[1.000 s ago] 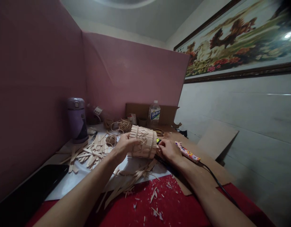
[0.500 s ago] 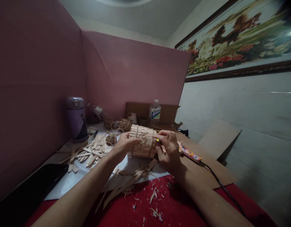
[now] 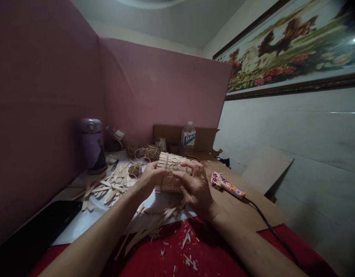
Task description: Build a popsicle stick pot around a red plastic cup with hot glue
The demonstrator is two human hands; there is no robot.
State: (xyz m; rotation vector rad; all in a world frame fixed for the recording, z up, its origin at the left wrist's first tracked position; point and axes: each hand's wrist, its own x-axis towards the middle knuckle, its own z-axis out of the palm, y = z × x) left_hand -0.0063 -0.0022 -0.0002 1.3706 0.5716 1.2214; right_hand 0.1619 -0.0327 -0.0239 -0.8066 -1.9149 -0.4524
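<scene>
A cylinder made of wooden craft sticks (image 3: 169, 184), with twine tied round it, lies on its side before me. My left hand (image 3: 150, 177) grips its left end, thumb across the front. My right hand (image 3: 196, 188) lies over its right part, thumb on the front near the twine and fingers curled on top. That hand covers much of the right end. To the right, a flower-patterned glue gun (image 3: 227, 185) with a black cord rests on the table, apart from my hand.
Loose craft sticks (image 3: 115, 186) are heaped at left on white paper. Twine balls (image 3: 151, 152), a purple bottle (image 3: 92, 148) and a clear plastic bottle (image 3: 189, 138) stand behind. A black phone-like slab (image 3: 47, 221) lies front left. Wood scraps (image 3: 187, 238) litter the red cloth (image 3: 148, 261).
My right hand has moved left from the cylinder's right end onto its front and top. The glue gun's head is now uncovered. My left hand keeps its hold.
</scene>
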